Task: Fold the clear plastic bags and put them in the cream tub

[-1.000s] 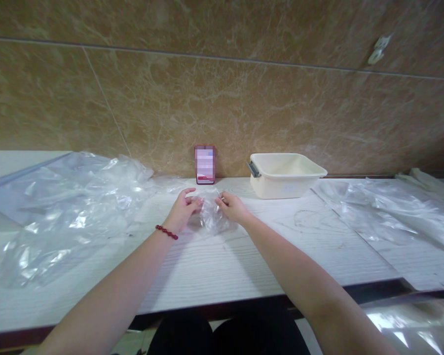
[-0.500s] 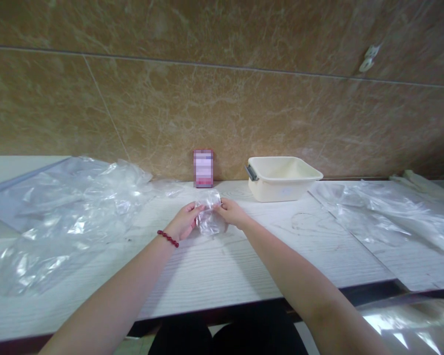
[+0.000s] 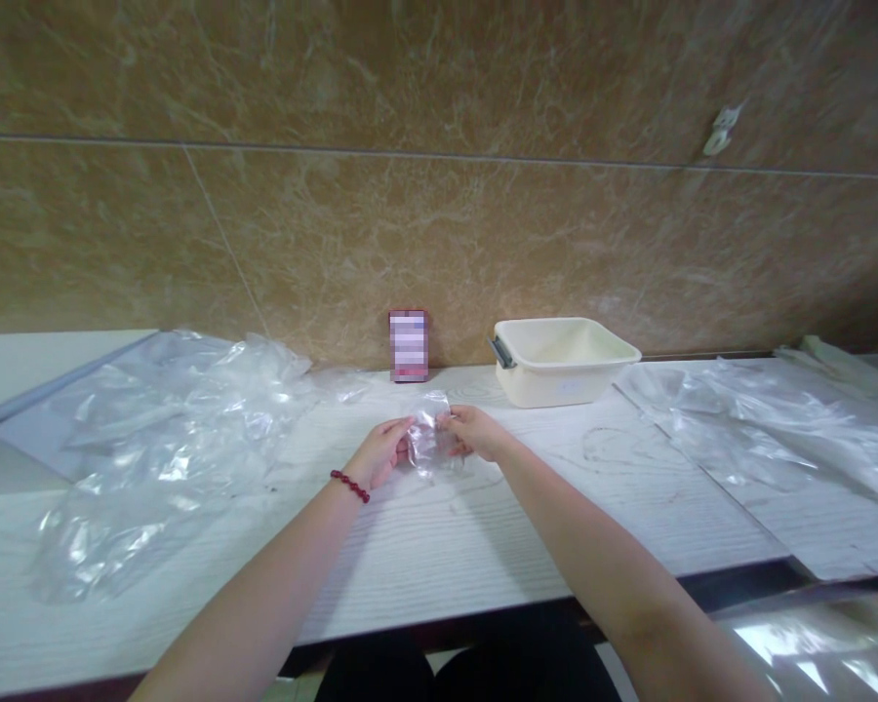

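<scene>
Table (image 3: 410, 565): pale, wood-grained, bearing the cream tub (image 3: 552, 388), the reference for places.
Red bracelet (image 3: 349, 486): beaded, on the left wrist, in front and left of the tub.
Left hand (image 3: 381, 455): thumb and fingers pinching the left edge of the clear plastic piece (image 3: 424, 446).
Right hand (image 3: 479, 433): fingers closed on the right side of the same piece.
Clear plastic piece: crumpled, between both hands, left of the tub and nearer the wearer.
Left sheeting (image 3: 182, 434): transparent, loosely heaped, well left of the tub.
Right sheeting (image 3: 761, 419): transparent, spread out, right of the tub.
Cream tub: upright, open-topped, grey clip (image 3: 502, 352) on its left end.
Phone-like device (image 3: 409, 347): propped upright, left of the tub; screen blurred.
Wall (image 3: 439, 244): brown, marbled, behind the tub.
White fitting (image 3: 721, 132): on the wall, above and right of the tub; type unclear.
</scene>
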The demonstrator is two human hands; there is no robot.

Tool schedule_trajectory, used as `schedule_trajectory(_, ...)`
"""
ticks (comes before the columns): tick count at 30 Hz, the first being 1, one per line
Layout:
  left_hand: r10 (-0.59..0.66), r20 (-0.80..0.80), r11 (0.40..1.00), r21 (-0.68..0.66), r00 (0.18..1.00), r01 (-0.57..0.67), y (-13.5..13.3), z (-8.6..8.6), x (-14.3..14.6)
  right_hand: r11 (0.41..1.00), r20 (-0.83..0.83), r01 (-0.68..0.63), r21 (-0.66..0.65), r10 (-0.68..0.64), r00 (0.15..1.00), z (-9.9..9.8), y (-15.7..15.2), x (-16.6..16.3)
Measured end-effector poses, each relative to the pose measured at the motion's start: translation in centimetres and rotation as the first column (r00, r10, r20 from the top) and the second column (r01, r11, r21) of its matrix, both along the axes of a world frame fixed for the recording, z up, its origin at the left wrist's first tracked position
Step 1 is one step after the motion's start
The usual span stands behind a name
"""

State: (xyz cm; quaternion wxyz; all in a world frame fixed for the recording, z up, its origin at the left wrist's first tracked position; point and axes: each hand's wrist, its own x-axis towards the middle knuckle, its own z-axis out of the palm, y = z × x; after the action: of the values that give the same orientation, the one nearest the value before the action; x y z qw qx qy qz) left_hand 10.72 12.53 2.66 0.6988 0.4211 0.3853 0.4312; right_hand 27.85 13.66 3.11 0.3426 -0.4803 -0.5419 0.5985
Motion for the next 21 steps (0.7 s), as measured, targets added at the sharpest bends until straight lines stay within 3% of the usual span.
schedule_trajectory(5, 0.017, 0.015, 1.000, -0.002, 1.000, -0.017, 0.2, -0.1, 0.0, 0.999, 0.002, -0.022, -0.036, 0.022, 1.000, 0.4, 0.2, 0.2)
schedule_trajectory(9, 0.037, 0.036, 0.999, -0.030, 0.999, -0.036, 0.3, -0.1, 0.0, 0.999, 0.119, -0.046, -0.027, 0.049, 0.992, 1.7, 0.5, 0.3)
schedule_trajectory(14, 0.027, 0.070, 0.998, -0.050, 0.997, -0.023, 0.5, -0.1, -0.1, 0.998, 0.225, -0.047, 0.051, 0.034, 0.974, 6.8, 0.9, 2.5)
schedule_trajectory(18, 0.002, 0.048, 0.999, -0.033, 0.999, -0.001, 0.6, -0.3, -0.1, 0.983, 0.266, 0.073, 0.168, -0.117, 0.957, 11.9, 2.0, 6.2)
schedule_trajectory(21, 0.000, 0.046, 1.000, -0.015, 0.999, 0.001, 0.9, -0.6, -0.1, 0.959, 0.279, 0.174, 0.225, -0.235, 0.931, 14.4, 3.7, 10.0)
